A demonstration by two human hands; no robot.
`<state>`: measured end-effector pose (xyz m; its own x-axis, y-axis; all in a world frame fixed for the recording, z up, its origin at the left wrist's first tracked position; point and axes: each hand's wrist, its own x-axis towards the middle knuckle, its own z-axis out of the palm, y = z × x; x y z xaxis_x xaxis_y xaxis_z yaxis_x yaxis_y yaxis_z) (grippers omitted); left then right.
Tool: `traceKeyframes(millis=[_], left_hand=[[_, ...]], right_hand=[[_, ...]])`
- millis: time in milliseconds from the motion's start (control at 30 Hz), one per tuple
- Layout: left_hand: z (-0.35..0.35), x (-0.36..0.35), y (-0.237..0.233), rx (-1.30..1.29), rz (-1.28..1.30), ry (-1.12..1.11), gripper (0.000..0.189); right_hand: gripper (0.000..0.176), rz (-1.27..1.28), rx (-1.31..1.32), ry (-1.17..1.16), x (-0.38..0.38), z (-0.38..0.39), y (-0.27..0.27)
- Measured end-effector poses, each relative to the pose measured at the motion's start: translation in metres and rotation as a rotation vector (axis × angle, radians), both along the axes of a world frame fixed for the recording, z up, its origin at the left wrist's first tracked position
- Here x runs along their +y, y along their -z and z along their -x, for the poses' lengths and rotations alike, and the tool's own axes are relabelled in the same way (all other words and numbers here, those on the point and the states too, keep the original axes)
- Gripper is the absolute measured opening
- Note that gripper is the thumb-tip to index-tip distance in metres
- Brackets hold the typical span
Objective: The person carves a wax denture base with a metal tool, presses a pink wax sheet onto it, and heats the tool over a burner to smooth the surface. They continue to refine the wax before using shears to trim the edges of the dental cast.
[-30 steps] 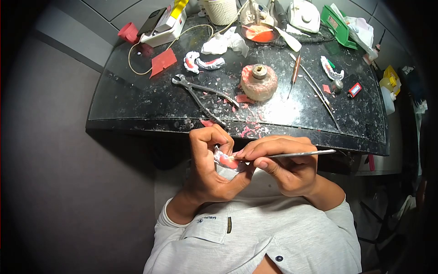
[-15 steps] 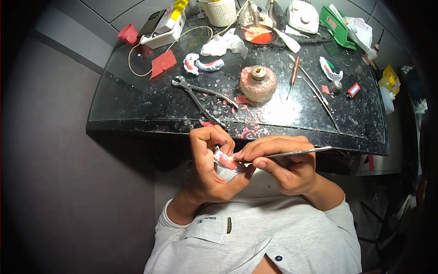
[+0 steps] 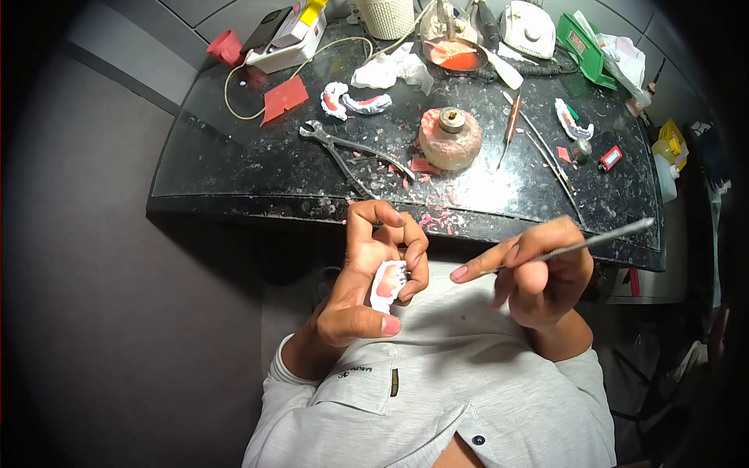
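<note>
My left hand point(image 3: 356, 287) is closed around a small white dental cast point(image 3: 384, 296) with pink wax on it, cradled in the palm with the wax side up. Small grey points show along the cast's right edge, by my fingers. Off to the right, my right hand point(image 3: 550, 277) grips a thin metal dental hand tool point(image 3: 605, 236); its shaft slants up to the right, and its working tip is hidden at the fingers. Right index finger points toward the cast without touching it. Both hands are in front of the bench's near edge.
On the black bench point(image 3: 226, 171) stand a wax-smeared spirit burner point(image 3: 450, 147), crown pliers point(image 3: 337, 148) and a pan of red wax point(image 3: 460, 60). Several white casts point(image 3: 367, 104), a brown-handled tool point(image 3: 512, 121), a pink wax sheet point(image 3: 285, 99) and a red lighter point(image 3: 610, 158) lie around.
My right hand has drawn away from the cast to the right, taking the tool along. My left hand has turned and its fingers have loosened, so more of the cast shows.
</note>
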<state>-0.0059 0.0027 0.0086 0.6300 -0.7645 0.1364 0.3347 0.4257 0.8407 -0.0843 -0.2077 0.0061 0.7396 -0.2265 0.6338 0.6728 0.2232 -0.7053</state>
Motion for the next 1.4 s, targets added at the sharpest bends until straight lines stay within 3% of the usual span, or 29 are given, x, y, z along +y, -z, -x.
traceKeyframes(millis=[67,100,133,267,333,867,933,1400], left_hand=[[-0.001,0.0,0.003,-0.015,0.015,0.045,0.094],[-0.002,0.003,0.003,-0.003,-0.01,0.063,0.096],[-0.001,0.002,0.003,0.001,-0.012,0.062,0.096],[0.001,0.002,-0.004,0.031,-0.059,0.053,0.1],[0.0,0.003,-0.003,-0.014,-0.03,0.082,0.101],[0.002,0.0,-0.001,0.002,0.005,0.042,0.097],[0.003,-0.001,-0.001,0.034,0.003,0.031,0.097],[0.003,-0.004,-0.001,0.042,0.039,0.04,0.091]], right_hand=[[0.023,0.191,-0.026,-0.096,-0.001,0.001,-0.004],[0.015,0.126,0.015,-0.121,0.009,0.0,-0.011],[0.015,0.286,0.055,-0.113,0.006,0.002,-0.014],[0.033,0.601,-0.077,0.029,0.014,-0.005,-0.026],[0.011,0.614,-0.004,0.005,0.017,-0.002,-0.028],[0.01,0.571,-0.046,0.005,0.025,-0.004,-0.018],[0.023,0.578,-0.061,-0.015,0.023,-0.004,-0.018],[0.023,0.557,-0.074,-0.008,0.023,-0.006,-0.018]])
